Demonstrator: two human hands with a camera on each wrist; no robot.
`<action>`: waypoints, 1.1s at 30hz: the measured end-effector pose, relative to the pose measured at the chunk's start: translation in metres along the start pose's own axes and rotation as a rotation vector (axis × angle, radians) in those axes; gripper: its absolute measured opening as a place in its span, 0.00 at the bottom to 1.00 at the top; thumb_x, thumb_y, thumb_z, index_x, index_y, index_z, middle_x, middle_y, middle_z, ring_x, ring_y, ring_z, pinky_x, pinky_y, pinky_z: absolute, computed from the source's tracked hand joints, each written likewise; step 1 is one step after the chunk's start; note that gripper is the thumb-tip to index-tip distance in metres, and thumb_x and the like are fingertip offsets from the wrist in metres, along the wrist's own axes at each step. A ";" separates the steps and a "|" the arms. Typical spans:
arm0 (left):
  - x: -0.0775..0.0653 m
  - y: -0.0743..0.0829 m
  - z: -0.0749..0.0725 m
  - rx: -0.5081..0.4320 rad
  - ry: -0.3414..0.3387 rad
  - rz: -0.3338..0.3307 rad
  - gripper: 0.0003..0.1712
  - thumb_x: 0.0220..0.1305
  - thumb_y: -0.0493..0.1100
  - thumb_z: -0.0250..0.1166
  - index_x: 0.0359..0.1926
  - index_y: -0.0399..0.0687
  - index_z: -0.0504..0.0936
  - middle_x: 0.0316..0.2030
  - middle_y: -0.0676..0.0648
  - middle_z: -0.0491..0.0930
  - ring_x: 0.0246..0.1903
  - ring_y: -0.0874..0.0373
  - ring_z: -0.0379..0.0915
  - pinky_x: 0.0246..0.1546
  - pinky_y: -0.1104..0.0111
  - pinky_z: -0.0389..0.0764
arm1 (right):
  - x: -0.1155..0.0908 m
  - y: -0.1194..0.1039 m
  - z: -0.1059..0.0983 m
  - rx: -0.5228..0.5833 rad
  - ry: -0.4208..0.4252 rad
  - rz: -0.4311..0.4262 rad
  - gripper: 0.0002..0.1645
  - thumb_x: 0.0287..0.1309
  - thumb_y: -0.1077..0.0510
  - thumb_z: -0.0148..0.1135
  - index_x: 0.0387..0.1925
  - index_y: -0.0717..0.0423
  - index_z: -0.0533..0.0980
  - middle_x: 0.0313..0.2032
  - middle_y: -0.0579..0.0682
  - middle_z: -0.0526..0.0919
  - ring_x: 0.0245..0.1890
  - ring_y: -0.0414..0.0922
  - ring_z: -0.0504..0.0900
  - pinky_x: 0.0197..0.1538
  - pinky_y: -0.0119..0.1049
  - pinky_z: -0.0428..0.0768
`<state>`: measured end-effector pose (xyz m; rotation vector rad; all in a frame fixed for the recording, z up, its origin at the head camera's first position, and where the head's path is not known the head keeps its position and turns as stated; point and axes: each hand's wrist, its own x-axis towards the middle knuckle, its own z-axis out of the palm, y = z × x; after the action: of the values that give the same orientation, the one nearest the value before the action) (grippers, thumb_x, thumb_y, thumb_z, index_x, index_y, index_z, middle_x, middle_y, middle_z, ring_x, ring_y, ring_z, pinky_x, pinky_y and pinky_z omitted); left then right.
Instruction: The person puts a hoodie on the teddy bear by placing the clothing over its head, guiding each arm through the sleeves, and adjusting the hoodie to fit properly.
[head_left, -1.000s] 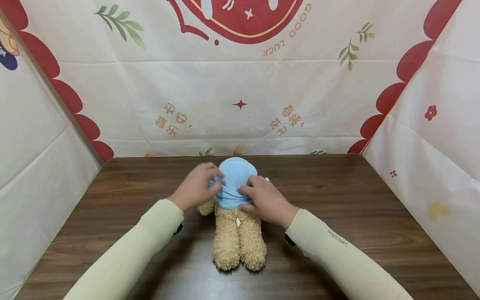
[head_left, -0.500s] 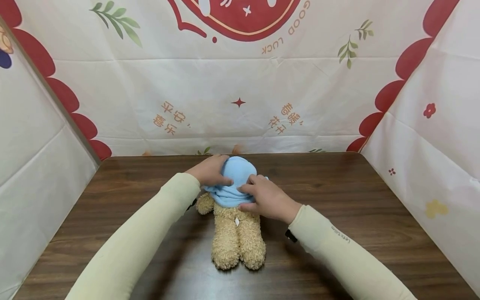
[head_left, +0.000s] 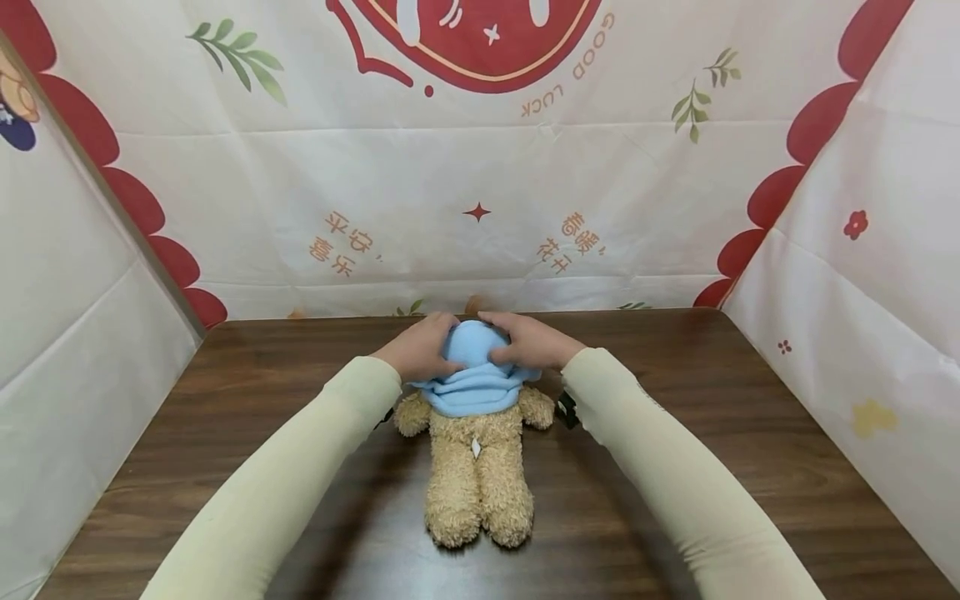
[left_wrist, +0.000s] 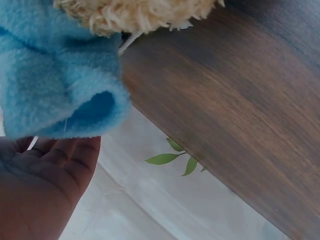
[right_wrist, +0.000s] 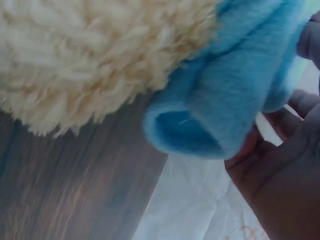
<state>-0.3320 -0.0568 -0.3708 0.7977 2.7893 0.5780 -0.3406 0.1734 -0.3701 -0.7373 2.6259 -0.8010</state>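
A tan, curly-furred plush toy lies on the table with its legs toward me. A light blue fleece top covers its head and is bunched around its upper body. Both furry arms stick out below the cloth. My left hand grips the covered head on its left side, thumb over the front. Opposite it, my right hand holds the right side the same way. The wrist views show the fleece sleeves, one hollow at the cuff beside the left fingers, the other cuff by the right hand.
The dark wooden table ends at a printed white cloth hung behind it. More cloth panels close off the left and right sides. A small white tag shows between the toy's legs.
My left hand first moved up to the side of the covered head. Then the right hand left the lower edge of the top and moved up to the head's other side, uncovering the toy's right-side arm.
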 end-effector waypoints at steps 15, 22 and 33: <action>-0.006 -0.002 0.013 0.049 0.103 0.016 0.23 0.61 0.50 0.72 0.51 0.46 0.75 0.43 0.48 0.76 0.40 0.54 0.71 0.43 0.60 0.73 | 0.001 -0.003 0.015 -0.139 0.144 -0.066 0.11 0.61 0.58 0.66 0.37 0.52 0.70 0.32 0.49 0.74 0.30 0.46 0.72 0.35 0.40 0.71; -0.010 0.000 0.018 0.117 0.204 0.055 0.12 0.62 0.45 0.72 0.37 0.49 0.75 0.32 0.51 0.73 0.33 0.54 0.68 0.36 0.61 0.70 | -0.005 -0.007 0.022 -0.220 0.244 -0.068 0.11 0.63 0.59 0.65 0.31 0.50 0.70 0.28 0.47 0.72 0.27 0.46 0.70 0.33 0.40 0.69; -0.020 0.006 0.030 0.276 0.326 0.112 0.07 0.64 0.39 0.69 0.35 0.51 0.77 0.34 0.51 0.76 0.33 0.53 0.69 0.34 0.62 0.74 | -0.006 -0.008 0.032 -0.329 0.340 -0.060 0.13 0.63 0.59 0.65 0.25 0.48 0.72 0.21 0.45 0.72 0.21 0.44 0.68 0.30 0.38 0.67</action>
<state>-0.3046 -0.0537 -0.3941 0.9982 3.1882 0.3719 -0.3194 0.1566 -0.3905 -0.8290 3.1042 -0.5532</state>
